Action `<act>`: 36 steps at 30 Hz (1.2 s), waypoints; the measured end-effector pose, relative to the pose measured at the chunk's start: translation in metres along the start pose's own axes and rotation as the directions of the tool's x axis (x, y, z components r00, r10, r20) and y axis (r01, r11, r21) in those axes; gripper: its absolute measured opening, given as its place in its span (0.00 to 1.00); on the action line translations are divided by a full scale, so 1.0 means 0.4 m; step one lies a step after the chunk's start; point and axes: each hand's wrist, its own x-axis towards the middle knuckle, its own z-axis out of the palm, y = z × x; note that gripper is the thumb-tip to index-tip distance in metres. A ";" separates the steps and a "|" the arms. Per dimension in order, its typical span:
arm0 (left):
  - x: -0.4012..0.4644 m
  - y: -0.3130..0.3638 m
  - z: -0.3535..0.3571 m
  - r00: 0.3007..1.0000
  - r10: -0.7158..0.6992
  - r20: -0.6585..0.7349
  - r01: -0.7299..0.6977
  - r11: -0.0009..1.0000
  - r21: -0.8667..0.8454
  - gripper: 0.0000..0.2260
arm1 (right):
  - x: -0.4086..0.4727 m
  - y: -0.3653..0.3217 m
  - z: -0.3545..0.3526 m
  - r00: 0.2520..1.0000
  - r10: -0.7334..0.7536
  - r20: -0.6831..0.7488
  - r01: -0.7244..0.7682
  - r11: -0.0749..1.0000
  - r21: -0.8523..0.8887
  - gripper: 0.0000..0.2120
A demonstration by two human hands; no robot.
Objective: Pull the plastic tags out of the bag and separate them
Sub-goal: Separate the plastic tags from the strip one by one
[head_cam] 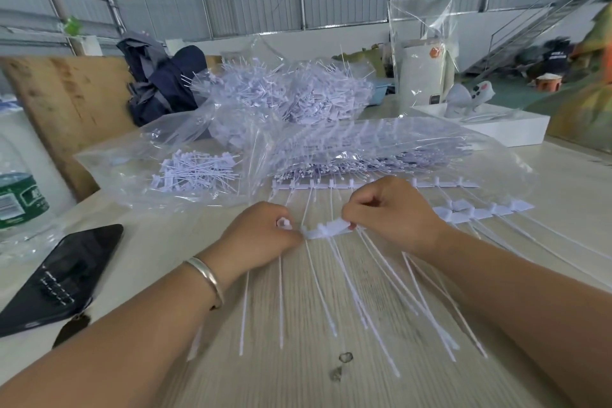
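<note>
Your left hand [261, 235] and right hand [394, 212] meet low over the wooden bench [298, 358], both pinching the same short strip of plastic tags [326, 230]. The fingers of your left hand are closed on the strip's left end, and a single white tag head shows between them; the fingers of your right hand are clamped on its right end. The tails of the held tags fan out toward you across the bench, under and between your forearms. A silver bangle [207, 278] sits on your left wrist. Just beyond your hands another strip of joined tags [374, 183] lies flat at the mouth of the clear bag [381, 146], which still holds a thick stack of strips. A third strip [480, 210] lies to the right of your right hand, its tails running off toward the bench edge. To the left, a second clear bag [132, 169] holds a small loose pile of separated tags [195, 172]. Behind both, a large heap of tags [281, 93] fills another open bag. A dark phone [63, 278] lies at the near left, beside a water bottle [18, 199] with a green label.
</note>
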 end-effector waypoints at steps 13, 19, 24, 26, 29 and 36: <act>-0.003 0.026 -0.007 0.964 -0.139 0.226 0.259 0.668 -0.698 0.15 | 0.006 0.015 0.008 0.988 -0.141 0.065 0.150 0.977 -0.150 0.14; -0.008 0.039 -0.008 0.917 -0.114 0.383 0.365 0.631 -0.685 0.19 | 0.008 0.002 0.016 0.971 -0.232 0.058 0.238 0.919 -0.316 0.18; -0.001 0.024 -0.007 0.939 -0.156 0.307 0.333 0.637 -0.695 0.12 | 0.009 0.004 0.015 0.964 -0.263 0.039 0.261 0.905 -0.337 0.11; 0.004 0.015 -0.011 0.945 -0.208 0.251 0.326 0.619 -0.715 0.10 | 0.011 0.011 0.011 0.972 -0.233 0.013 0.224 0.913 -0.342 0.09; 0.010 0.000 -0.020 0.948 -0.280 0.152 0.302 0.633 -0.713 0.11 | 0.014 0.018 0.002 0.978 -0.204 -0.038 0.178 0.920 -0.350 0.12; 0.008 0.011 -0.018 0.957 -0.239 0.166 0.274 0.553 -0.786 0.07 | 0.017 0.018 0.011 0.997 -0.056 -0.048 0.054 0.997 -0.055 0.24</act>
